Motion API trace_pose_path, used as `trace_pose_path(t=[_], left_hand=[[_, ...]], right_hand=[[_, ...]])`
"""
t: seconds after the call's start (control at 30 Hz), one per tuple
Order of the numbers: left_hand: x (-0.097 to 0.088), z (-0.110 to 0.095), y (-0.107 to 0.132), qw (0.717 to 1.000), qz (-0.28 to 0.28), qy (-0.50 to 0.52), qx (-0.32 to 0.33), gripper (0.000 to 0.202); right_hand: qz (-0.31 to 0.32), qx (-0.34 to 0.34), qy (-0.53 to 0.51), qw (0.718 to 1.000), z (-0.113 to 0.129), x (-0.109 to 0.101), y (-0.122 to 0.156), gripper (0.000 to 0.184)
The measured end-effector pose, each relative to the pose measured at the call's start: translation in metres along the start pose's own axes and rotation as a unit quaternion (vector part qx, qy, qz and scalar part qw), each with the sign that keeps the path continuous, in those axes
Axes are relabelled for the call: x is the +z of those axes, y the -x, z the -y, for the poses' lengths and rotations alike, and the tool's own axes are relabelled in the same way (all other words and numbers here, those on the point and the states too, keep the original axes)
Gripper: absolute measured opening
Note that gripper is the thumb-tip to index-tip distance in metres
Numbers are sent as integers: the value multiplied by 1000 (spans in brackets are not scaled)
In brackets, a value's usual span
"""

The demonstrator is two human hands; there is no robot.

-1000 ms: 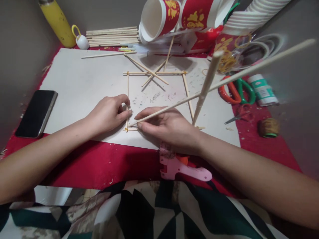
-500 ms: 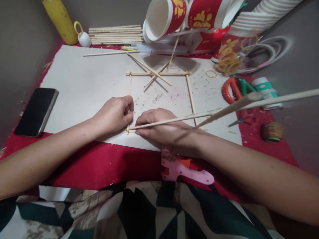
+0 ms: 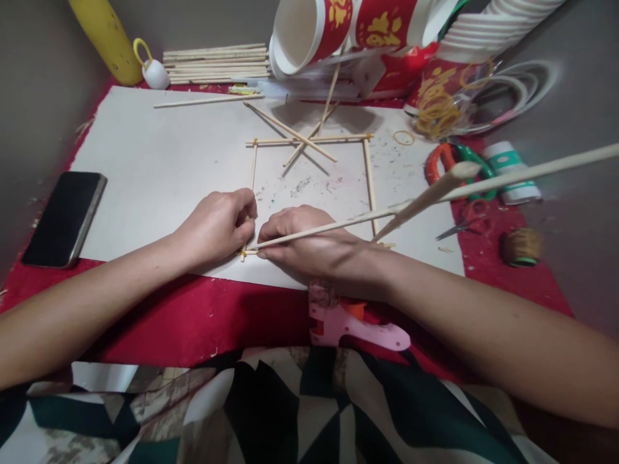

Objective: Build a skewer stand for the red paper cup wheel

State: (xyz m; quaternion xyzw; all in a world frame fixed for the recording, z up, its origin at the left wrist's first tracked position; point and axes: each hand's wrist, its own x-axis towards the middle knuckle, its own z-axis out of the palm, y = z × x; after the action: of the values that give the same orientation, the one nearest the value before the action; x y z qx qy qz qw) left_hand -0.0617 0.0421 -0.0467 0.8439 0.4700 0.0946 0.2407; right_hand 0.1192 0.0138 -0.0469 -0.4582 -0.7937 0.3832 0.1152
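Near the front edge of the desk (image 3: 193, 316), about at its middle, the square stick frame (image 3: 369, 180) lies flat on the white sheet (image 3: 145, 161), and both hands meet at its near left corner. The left hand (image 3: 217, 225) is curled, with its fingertips pinched on the joint there; I cannot tell what small thing it pinches. The right hand (image 3: 309, 248) grasps the end of a long stick (image 3: 532, 174), which rises from this corner toward the right edge, and its palm lies over the near side of the frame. I judge the work to be fixing this stick to the corner. To do it well, the right hand should press the frame down so the square does not twist. The left should bind tightly, because the long free end works as a lever and can open the joint.
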Motion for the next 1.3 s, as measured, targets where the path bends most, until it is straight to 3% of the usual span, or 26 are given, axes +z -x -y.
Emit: trace_pose_path(t=[0.13, 0.33, 0.43, 0.63, 0.83, 0.93, 1.07, 1.2, 1.3], left_hand=[[-7, 1, 4, 1000, 14, -2, 11, 21], [-22, -10, 19, 992, 50, 91, 68, 12], [-20, -15, 22, 991, 42, 77, 97, 5], [-12, -14, 21, 992, 8, 62, 112, 11], [-9, -15, 17, 986, 25, 49, 158, 9], [-10, -15, 16, 986, 22, 52, 159, 11], [-12, -11, 15, 988, 23, 63, 139, 12], [-14, -9, 14, 990, 40, 67, 121, 13], [-14, -9, 13, 990, 46, 68, 116, 16]], right_hand=[[-4, 4, -2, 1000, 1, 0, 2, 10], [-1, 30, -10, 1000, 2, 1, 2, 11], [-6, 25, 30, 999, 3, 1, 1, 10], [-60, -49, 87, 993, -4, -4, 9, 14], [-94, -37, 84, 991, 0, -7, 32, 16], [-104, -74, 110, 986, 2, -6, 52, 19], [-159, -95, 125, 975, -6, -4, 103, 16], [-145, -32, 132, 980, -24, 6, 153, 25], [-135, -14, 170, 976, -36, 19, 171, 32]])
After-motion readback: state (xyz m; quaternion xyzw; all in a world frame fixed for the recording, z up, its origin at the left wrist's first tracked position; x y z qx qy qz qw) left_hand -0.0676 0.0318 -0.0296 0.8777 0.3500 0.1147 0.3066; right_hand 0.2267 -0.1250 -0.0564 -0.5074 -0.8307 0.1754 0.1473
